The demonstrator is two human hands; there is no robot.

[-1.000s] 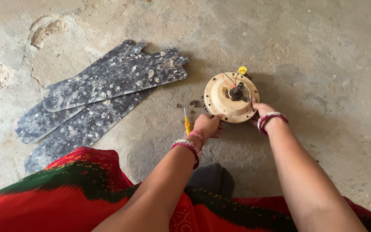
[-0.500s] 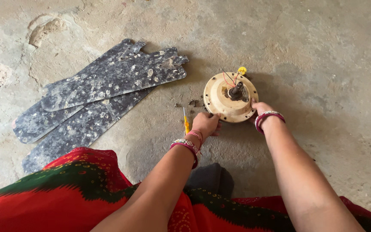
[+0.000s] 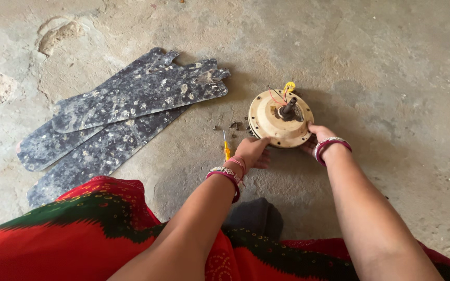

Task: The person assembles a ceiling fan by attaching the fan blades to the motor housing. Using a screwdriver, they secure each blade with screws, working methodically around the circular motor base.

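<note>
Head view has a round cream-coloured ceiling fan motor (image 3: 279,119) lying flat on the concrete floor (image 3: 391,78), a dark shaft (image 3: 289,106) standing up from its middle with red wires (image 3: 274,96) and a yellow wire end (image 3: 289,86) at its far edge. I see the left hand (image 3: 252,152) at the near-left rim of the housing, fingers curled with the fingertips touching the rim; it looks like a loose hold rather than a full clasp. The right hand (image 3: 314,136) sits at the near-right rim, mostly tucked under and behind the housing, so I cannot tell how far it is open, only that it is in contact with the motor's edge. Both wrists carry maroon and patterned bangles (image 3: 226,176). Just left of the left hand a small yellow-handled screwdriver (image 3: 226,148) lies on the floor, and a few small dark screws (image 3: 234,125) sit beside the motor's left side. Further left, well apart from the motor, three dirty grey fan blades (image 3: 131,101) lie overlapping each other. Nearest me is red and green patterned cloth (image 3: 79,229) over the lap, with a dark grey bundle (image 3: 253,216) between the forearms.
</note>
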